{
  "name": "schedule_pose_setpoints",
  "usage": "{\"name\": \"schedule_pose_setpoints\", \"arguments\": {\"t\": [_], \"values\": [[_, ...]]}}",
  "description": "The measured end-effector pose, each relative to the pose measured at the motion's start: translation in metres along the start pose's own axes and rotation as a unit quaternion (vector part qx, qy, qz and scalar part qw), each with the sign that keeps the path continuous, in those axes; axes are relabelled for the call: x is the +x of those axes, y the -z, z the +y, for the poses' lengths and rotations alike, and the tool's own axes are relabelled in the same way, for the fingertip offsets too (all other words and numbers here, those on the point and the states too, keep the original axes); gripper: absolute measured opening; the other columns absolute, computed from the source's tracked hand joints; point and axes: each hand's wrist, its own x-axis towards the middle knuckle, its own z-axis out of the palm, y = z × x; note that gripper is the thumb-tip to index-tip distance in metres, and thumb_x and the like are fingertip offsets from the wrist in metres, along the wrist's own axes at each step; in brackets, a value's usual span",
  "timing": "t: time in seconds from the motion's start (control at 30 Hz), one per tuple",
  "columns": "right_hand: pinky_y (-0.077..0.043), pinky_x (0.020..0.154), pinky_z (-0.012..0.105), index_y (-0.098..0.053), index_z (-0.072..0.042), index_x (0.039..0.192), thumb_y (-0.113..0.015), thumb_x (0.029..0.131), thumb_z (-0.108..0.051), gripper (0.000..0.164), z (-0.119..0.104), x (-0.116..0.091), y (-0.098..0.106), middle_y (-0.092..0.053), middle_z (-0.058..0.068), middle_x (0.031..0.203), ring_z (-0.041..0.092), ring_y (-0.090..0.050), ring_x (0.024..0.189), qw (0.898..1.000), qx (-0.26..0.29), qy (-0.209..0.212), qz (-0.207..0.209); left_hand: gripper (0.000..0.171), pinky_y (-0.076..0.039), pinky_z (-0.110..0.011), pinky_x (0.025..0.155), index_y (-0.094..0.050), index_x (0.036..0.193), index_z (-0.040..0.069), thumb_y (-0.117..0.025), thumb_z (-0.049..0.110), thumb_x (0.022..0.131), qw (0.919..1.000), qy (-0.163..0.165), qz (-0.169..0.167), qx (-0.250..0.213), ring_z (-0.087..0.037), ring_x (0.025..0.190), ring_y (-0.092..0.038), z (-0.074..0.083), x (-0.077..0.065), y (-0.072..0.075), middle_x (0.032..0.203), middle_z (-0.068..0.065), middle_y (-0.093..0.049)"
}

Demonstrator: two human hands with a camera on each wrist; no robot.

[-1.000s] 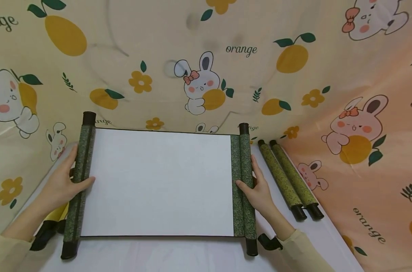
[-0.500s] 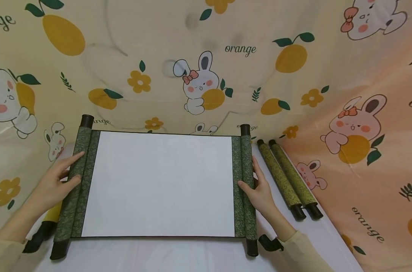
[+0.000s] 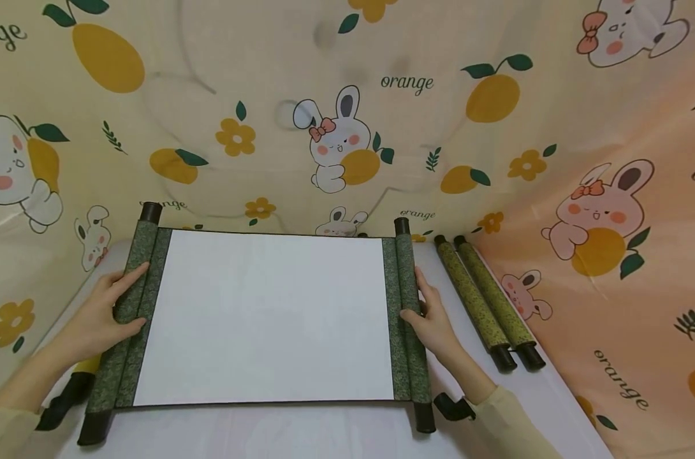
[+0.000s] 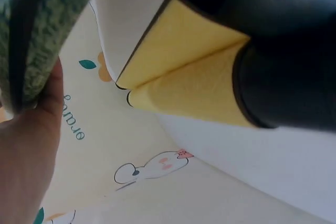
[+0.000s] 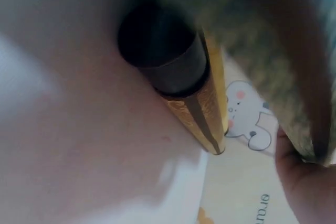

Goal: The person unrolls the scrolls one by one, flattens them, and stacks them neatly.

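Gripping the left green roll (image 3: pixel 111 373), L hand (image 3: pixel 97 319) mirrors R hand (image 3: pixel 437 328), which grips the right green roll (image 3: pixel 418 373), thumbs on front. Btwn them the scroll (image 3: pixel 270 319) is spread over the desk (image 3: pixel 238 437), its plain white side to the person; prob. held both ends b/c loose rolls might curl in or drop. Far edge looks tipped up, maybe for a fuller view; can't tell if the near edge touches down. Holds are approx. mid-length, likely for balance, leaving the black end caps (image 3: pixel 97 427) free. Two yellow-green rolls (image 3: pixel 475 296) lie side by side off to the right, prob. parked there for space. Left wrist view has yellow rolls (image 4: pixel 184 87) lying paired, maybe set aside likewise.
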Motion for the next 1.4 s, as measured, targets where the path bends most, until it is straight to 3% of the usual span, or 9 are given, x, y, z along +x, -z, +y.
{"name": "schedule_pose_setpoints", "arguments": {"t": [0.13,0.27,0.47,0.67,0.83,0.93,1.13,1.2,1.4], "values": [[-0.049,0.081,0.043,-0.013,-0.031,0.152,-0.061,0.088,-0.006,0.084,0.002,0.005,-0.004,-0.025,0.017,0.144,0.039,-0.048,0.119,0.997,0.017,-0.067,-0.032,0.101,-0.032,-0.074,0.070,-0.016,0.153,0.016,-0.074,-0.003,0.073,0.9997,-0.002,-0.016,0.016,-0.064,0.107,-0.033,-0.009,-0.001,0.006,0.133,-0.044,-0.021],[-0.052,0.076,0.038,-0.021,-0.031,0.151,-0.064,0.089,-0.009,0.079,0.005,0.011,-0.006,-0.029,0.015,0.146,0.035,-0.056,0.111,0.994,0.027,-0.093,-0.040,0.091,-0.035,-0.073,0.073,-0.027,0.150,0.010,-0.075,0.001,0.074,0.9995,-0.015,-0.007,0.026,-0.059,0.106,-0.038,-0.020,0.001,0.011,0.131,-0.040,-0.027],[-0.052,0.078,0.040,-0.028,-0.030,0.149,-0.068,0.087,-0.014,0.076,0.007,0.026,-0.012,-0.035,0.015,0.146,0.033,-0.059,0.106,0.995,-0.005,-0.084,-0.050,0.081,-0.047,-0.063,0.068,-0.033,0.146,0.006,-0.076,0.009,0.078,0.9996,0.004,-0.015,0.025,-0.060,0.095,-0.049,-0.034,0.005,0.022,0.132,-0.036,-0.034],[-0.053,0.075,0.038,-0.033,-0.027,0.148,-0.071,0.085,-0.017,0.075,0.003,0.049,-0.020,-0.039,0.015,0.145,0.032,-0.061,0.104,0.994,-0.029,-0.076,-0.072,0.078,-0.047,-0.060,0.064,-0.035,0.145,0.004,-0.075,0.020,0.081,0.9975,0.038,-0.034,0.048,-0.059,0.093,-0.053,-0.045,0.013,0.031,0.132,-0.041,-0.039],[-0.051,0.065,0.033,-0.038,-0.028,0.146,-0.073,0.083,-0.022,0.073,0.001,0.064,-0.031,-0.042,0.013,0.141,0.028,-0.064,0.093,0.991,-0.066,-0.072,-0.090,0.074,-0.049,-0.054,0.061,-0.041,0.141,0.002,-0.076,0.023,0.080,0.9963,0.043,-0.029,0.068,-0.057,0.092,-0.055,-0.058,0.017,0.033,0.126,-0.045,-0.041],[-0.050,0.065,0.035,-0.038,-0.027,0.145,-0.074,0.082,-0.024,0.073,0.002,0.072,-0.037,-0.042,0.012,0.141,0.030,-0.061,0.099,0.989,-0.089,-0.063,-0.098,0.069,-0.049,-0.048,0.059,-0.045,0.138,0.000,-0.076,0.023,0.080,0.9960,0.037,-0.024,0.077,-0.055,0.090,-0.056,-0.065,0.021,0.035,0.125,-0.044,-0.043],[-0.045,0.089,0.049,-0.039,-0.025,0.145,-0.075,0.081,-0.027,0.074,0.006,0.085,-0.049,-0.045,0.011,0.141,0.032,-0.045,0.125,0.985,-0.136,-0.039,-0.101,0.068,-0.042,-0.034,0.055,-0.048,0.135,-0.001,-0.075,0.031,0.081,0.9929,0.045,-0.038,0.103,-0.041,0.084,-0.059,-0.074,0.026,0.036,0.124,-0.043,-0.045],[-0.045,0.089,0.049,-0.039,-0.025,0.145,-0.075,0.081,-0.028,0.074,0.007,0.088,-0.053,-0.046,0.010,0.140,0.031,-0.045,0.125,0.983,-0.148,-0.034,-0.101,0.069,-0.042,-0.035,0.055,-0.049,0.134,-0.002,-0.075,0.033,0.081,0.9922,0.043,-0.043,0.108,-0.039,0.083,-0.060,-0.077,0.026,0.035,0.124,-0.043,-0.045],[-0.046,0.066,0.036,-0.039,-0.021,0.145,-0.075,0.082,-0.026,0.073,0.007,0.094,-0.062,-0.046,0.016,0.133,0.028,-0.052,0.098,0.980,-0.160,-0.023,-0.113,0.072,-0.047,-0.053,0.066,-0.047,0.135,-0.003,-0.075,0.035,0.080,0.9917,0.047,-0.061,0.103,-0.050,0.089,-0.059,-0.088,0.027,0.032,0.127,-0.043,-0.042]]}}
